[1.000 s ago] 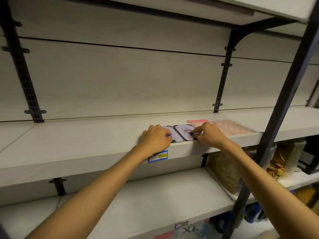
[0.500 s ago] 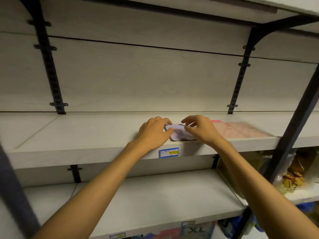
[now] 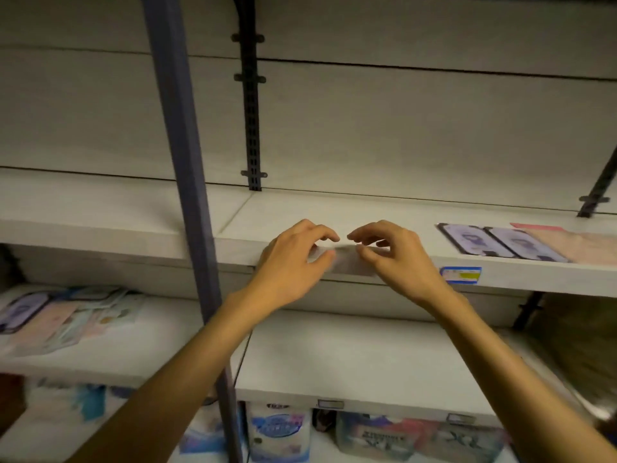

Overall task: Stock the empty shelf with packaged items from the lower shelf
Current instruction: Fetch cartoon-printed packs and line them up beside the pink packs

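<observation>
The shelf is pale grey-white with a faint wood grain, and the back panel matches it. The slotted bracket strip is black; the upright post looks bluish grey. Two packets show lilac faces with dark borders, beside a pinkish one with a red edge. The price tag is blue, white and yellow. On the lower shelf, blurred packets are lilac, pink and pale teal.
</observation>
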